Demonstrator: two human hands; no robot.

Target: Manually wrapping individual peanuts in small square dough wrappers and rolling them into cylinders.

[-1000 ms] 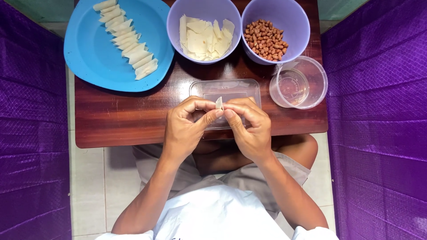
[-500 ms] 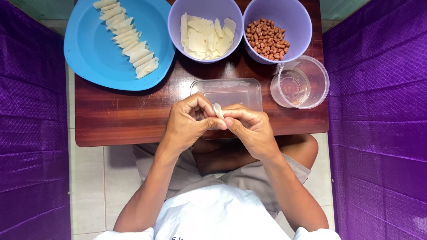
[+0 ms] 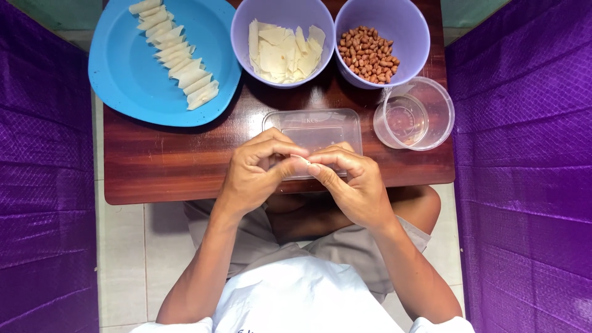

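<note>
My left hand (image 3: 253,176) and my right hand (image 3: 354,182) meet fingertip to fingertip over a clear rectangular lid (image 3: 314,126) on the wooden table (image 3: 166,163). Between the fingertips a small pale dough wrapper (image 3: 302,161) is pinched; only a sliver of it shows, the rest is hidden by the fingers. A purple bowl of pale wrapper sheets (image 3: 282,43) and a purple bowl of peanuts (image 3: 370,55) stand at the back. A blue plate (image 3: 123,74) at the back left carries a row of folded wrappers (image 3: 176,55).
A clear round plastic tub (image 3: 414,114) stands at the right of the lid, near the table's right edge. Purple cloth (image 3: 43,185) hangs on both sides of the table. My lap and white shirt lie below the table's front edge.
The wrapper stood upright between my fingertips a second ago; now it is folded down and nearly hidden. Both hands have closed tighter and shifted slightly towards me.
</note>
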